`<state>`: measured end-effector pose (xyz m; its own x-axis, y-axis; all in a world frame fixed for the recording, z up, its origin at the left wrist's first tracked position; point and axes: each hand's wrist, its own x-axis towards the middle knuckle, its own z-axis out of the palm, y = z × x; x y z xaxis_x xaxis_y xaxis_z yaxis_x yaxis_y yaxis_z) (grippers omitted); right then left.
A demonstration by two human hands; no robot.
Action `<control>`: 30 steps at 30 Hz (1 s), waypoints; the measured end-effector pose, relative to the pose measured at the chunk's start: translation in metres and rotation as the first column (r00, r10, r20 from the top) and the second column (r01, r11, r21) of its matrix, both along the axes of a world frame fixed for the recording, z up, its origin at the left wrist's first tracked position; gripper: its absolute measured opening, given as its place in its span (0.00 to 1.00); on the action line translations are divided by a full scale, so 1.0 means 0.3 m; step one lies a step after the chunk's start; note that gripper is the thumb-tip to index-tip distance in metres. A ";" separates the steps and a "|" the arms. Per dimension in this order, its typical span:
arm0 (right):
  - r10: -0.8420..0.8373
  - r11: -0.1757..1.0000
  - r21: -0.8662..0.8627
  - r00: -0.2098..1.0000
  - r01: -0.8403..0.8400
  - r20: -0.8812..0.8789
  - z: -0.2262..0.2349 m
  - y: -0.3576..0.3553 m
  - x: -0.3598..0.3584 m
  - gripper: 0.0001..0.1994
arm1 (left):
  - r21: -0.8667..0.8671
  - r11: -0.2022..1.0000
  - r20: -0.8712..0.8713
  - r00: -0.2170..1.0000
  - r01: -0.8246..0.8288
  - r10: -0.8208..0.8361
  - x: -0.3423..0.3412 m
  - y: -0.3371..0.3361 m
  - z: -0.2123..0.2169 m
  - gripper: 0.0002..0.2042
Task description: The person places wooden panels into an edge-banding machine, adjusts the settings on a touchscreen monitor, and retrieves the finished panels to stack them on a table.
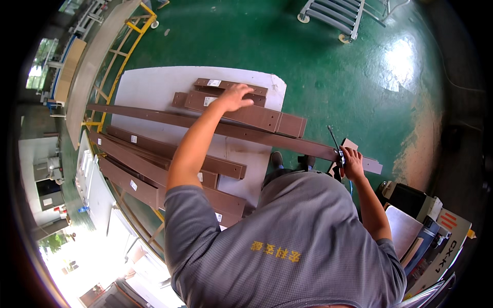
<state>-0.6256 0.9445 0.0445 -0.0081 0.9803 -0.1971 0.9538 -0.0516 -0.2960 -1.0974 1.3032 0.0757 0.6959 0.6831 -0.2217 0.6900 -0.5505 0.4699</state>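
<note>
Our grey shirt (292, 220) lies nearest; our left hand (237, 97), half-open, empty, is over brown boards (251, 115); our right hand (353, 163) grips a black tool (340, 157) near a long plank's (287, 142) overhanging end, which pressing could tip.

Looks smooth and faintly satin on the brown beams (231, 131), with papery white labels (209, 101) stuck on. Looks matt on the pale worktop (149, 87), glossy on the green floor (205, 41), like textured cloth on the grey shirt (308, 220).
</note>
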 end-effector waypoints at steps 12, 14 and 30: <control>-0.010 1.000 -0.020 0.999 0.009 -0.040 0.023 0.011 -0.002 0.45 | -0.177 0.983 -0.449 0.893 -0.042 -0.043 -0.033 0.275 -0.118 0.30; -0.006 1.000 -0.023 0.999 0.005 -0.037 0.027 0.012 -0.003 0.43 | -0.150 0.987 -0.483 0.867 0.049 -0.117 -0.051 0.261 -0.107 0.31; -0.025 0.999 -0.046 1.000 0.024 -0.020 0.035 0.020 -0.009 0.47 | -0.179 0.983 -0.287 0.952 0.051 -0.102 -0.054 0.208 -0.074 0.28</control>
<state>-0.6281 0.9504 0.0552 0.0111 0.9703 -0.2417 0.9460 -0.0885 -0.3119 -1.1135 1.3656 0.0533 0.6309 0.5658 -0.5308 0.7704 -0.5379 0.3423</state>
